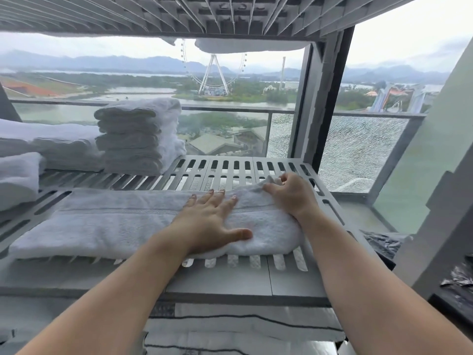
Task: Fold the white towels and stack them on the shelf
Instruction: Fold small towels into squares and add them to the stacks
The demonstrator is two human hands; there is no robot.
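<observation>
A long white towel (107, 221), folded lengthwise, lies across the front of the grey slatted shelf (230, 167). My left hand (207, 221) presses flat on the towel near its right end, fingers spread. My right hand (291, 193) pinches the towel's far right corner, with its fingers curled round the cloth. Behind, at the left of the shelf, stands a stack of folded white towels (138, 137).
More white towels (51, 144) lie at the far left, one rolled piece (18, 178) nearer me. A shelf level above (230, 11) hangs low overhead. A grey post (322, 98) bounds the shelf's right side. Beyond it are a window and a balcony railing.
</observation>
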